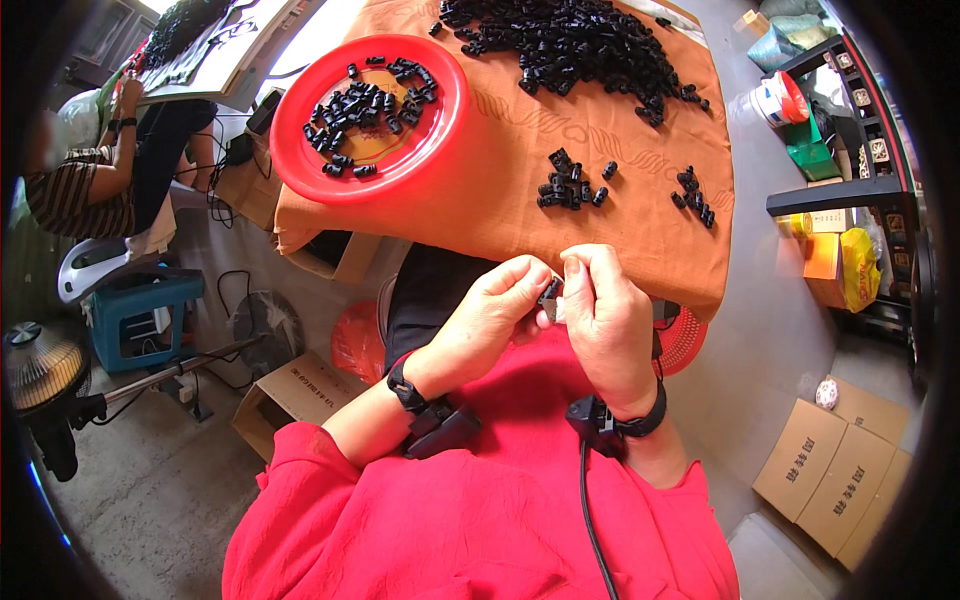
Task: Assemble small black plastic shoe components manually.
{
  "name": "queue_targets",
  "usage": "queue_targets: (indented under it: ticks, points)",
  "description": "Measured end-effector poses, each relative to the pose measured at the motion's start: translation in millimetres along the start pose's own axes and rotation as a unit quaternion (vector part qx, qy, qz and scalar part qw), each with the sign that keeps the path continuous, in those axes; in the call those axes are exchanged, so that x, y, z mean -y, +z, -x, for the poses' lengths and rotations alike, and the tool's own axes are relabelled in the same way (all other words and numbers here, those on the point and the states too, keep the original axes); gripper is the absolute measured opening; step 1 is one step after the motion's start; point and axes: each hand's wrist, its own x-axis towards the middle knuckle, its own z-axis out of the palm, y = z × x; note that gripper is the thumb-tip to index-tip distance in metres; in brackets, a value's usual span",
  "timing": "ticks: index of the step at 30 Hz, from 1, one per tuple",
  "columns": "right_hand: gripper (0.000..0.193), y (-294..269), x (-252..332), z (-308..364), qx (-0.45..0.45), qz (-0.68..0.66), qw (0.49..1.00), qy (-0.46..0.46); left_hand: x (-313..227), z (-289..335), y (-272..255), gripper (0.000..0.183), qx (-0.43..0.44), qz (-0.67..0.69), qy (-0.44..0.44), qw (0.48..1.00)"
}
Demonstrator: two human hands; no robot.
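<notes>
Close in front of my body, just off the near edge of the orange cloth, my two hands meet. Between the thumb and fingers of my left hand (497,305) is a small black plastic part (549,291). My right hand (608,312) is closed in a pinch right beside it; a pale greyish bit shows between the hands, too small to name. On the cloth ahead lie a small pile of similar black parts (567,188) and a smaller group (692,197) to its right. A red round tray (290,150) at the left holds many more.
A large heap of black parts (570,45) covers the table's far side, on the orange cloth (500,225). Cardboard boxes (825,470) stand on the floor at right, near a dark shelf (850,195). At left are a fan (45,375), a blue stool (145,315) and a seated person (85,190).
</notes>
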Motion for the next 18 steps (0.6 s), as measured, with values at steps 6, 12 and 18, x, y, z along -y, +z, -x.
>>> queue_targets:
  ticks: [6, 12, 18]
  points:
    - [0.005, 0.2, 1.6, -0.6, 0.001, 0.024, 1.0, -0.007, 0.7, -0.1, 4.7, 0.025, -0.016, -0.004, 0.022, 1.0]
    - [0.007, 0.7, 1.9, -0.5, -0.001, 0.033, 0.999, -0.005, 3.9, -0.6, -1.6, 0.021, 0.019, -0.003, 0.032, 0.999]
    - [0.007, 0.6, 3.3, -1.0, -0.007, 0.041, 0.999, -0.007, 6.3, -2.0, -2.9, 0.021, 0.016, 0.0, 0.03, 0.999]
